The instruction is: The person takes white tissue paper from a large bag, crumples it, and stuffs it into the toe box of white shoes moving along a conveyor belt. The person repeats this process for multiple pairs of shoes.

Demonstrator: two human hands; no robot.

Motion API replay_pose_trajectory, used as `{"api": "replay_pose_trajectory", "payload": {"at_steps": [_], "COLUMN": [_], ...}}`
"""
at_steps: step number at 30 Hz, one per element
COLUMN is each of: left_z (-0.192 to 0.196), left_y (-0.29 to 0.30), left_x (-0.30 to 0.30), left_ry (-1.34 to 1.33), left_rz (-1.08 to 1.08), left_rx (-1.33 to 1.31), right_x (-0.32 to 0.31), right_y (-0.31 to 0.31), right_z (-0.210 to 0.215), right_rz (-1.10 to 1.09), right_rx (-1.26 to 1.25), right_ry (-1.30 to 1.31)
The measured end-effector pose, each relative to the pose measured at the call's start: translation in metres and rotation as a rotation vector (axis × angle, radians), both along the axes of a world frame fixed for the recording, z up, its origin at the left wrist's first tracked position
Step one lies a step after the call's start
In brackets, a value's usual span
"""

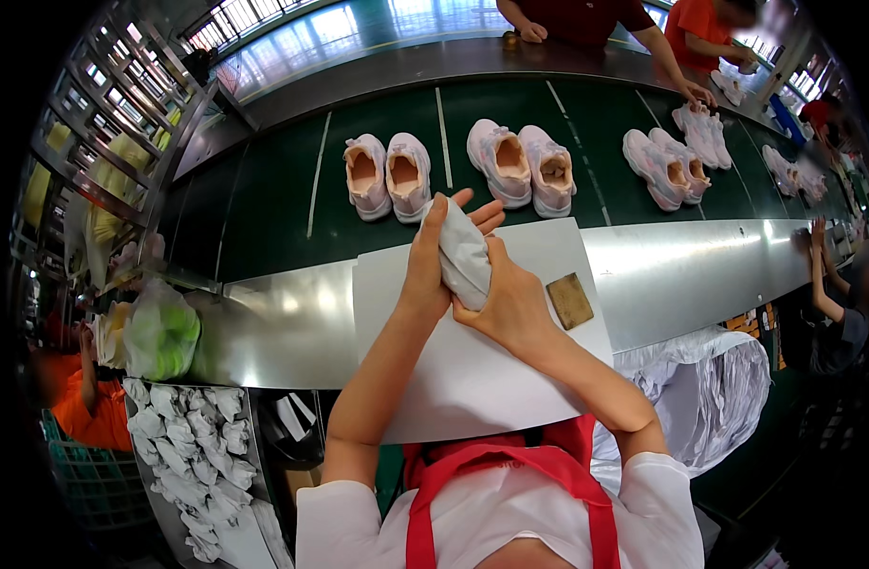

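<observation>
Conveyor belt (264, 190) shoes (387, 175) beyond hands' paper wad (463, 256)

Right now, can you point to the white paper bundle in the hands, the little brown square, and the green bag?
white paper wad (465, 258): head view, middle of its crumpled side.
brown square pad (570, 301): head view, centre of its top face.
green bag (164, 332): head view, its bulging front.

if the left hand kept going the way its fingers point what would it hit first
Probably the left pair of pink sneakers on the green conveyor belt. The left hand, pressed against the wad of white paper, points up toward them, though depth is unclear.
</observation>
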State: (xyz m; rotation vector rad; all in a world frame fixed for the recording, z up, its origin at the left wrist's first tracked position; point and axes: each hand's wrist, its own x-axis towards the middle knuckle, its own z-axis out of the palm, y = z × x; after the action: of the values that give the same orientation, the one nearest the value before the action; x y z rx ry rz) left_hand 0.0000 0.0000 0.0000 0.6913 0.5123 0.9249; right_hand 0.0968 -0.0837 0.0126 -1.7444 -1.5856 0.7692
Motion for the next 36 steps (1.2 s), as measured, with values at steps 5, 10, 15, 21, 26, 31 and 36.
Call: {"api": "replay_pose_trajectory", "payload": {"at_steps": [5, 10, 15, 21, 26, 31, 36], "left_z": [0.008, -0.006, -0.083, -0.117, -0.098, -0.092, -0.098], "left_y": [0.028, 0.061, 0.15, 0.217, 0.219, 0.217, 0.226], "left_x": [0.011, 0.038, 0.118, 0.149, 0.138, 0.134, 0.147], "left_ry": [-0.098, -0.142, 0.552, 0.958, 0.986, 0.984, 0.978], "left_rz": [0.133, -0.078, 0.119, -0.004, -0.178, -0.21, -0.224], "left_rx": [-0.099, -0.018, 0.638, 1.108, 1.212, 1.187, 1.192], "right_x": [0.011, 0.027, 0.112, 0.158, 0.153, 0.154, 0.163], "right_y": [0.006, 0.009, 0.038, 0.105, 0.164, 0.212, 0.229], "right_z": [-0.003, -0.02, -0.025, -0.026, -0.054, -0.102, -0.112], "right_rz": [-0.041, -0.12, -0.27, -0.116, 0.013, 0.146, 0.153], "right_rx": [0.425, 0.462, 0.327, 0.14, 0.069, 0.056, -0.01], "right_ry": [-0.083, -0.329, -0.505, -0.822, -1.041, -1.118, -1.107]}}
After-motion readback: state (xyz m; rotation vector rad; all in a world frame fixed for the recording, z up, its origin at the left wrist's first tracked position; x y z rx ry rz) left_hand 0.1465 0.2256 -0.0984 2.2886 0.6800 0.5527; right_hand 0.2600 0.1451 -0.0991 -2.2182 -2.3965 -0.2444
